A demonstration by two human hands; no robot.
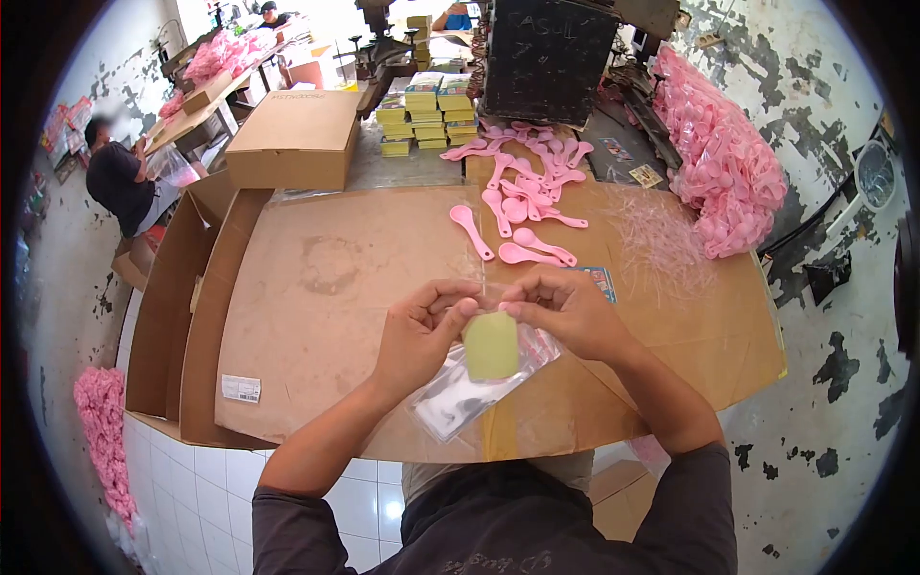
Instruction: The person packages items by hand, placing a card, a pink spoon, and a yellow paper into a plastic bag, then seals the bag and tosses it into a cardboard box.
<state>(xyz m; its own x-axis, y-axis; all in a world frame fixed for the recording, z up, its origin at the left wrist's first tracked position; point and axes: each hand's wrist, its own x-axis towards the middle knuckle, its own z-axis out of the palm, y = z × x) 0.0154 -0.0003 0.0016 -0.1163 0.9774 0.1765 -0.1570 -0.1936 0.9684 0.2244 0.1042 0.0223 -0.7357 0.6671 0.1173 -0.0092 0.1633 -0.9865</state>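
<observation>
My left hand (428,328) and my right hand (567,312) are close together above the front of the cardboard-covered table. Both have thumb and fingers pinched on the upper edge of a small clear plastic bag. A yellow-green card (492,347) hangs just below my fingertips, seemingly inside the bag; the film is too see-through to be sure. Under it lies a pile of flat clear plastic bags (458,402). Beyond my hands are several pink plastic spoons (470,232), the nearest ones loose and the rest heaped. A small printed card (600,282) lies by my right hand.
A closed cardboard box (295,134) and stacks of yellow-edged cards (424,115) stand at the back. Clear plastic strips (671,240) lie at right, beside a large pink heap of wrapped spoons (719,153). An open carton (177,326) borders the left. A co-worker (129,182) sits farther left.
</observation>
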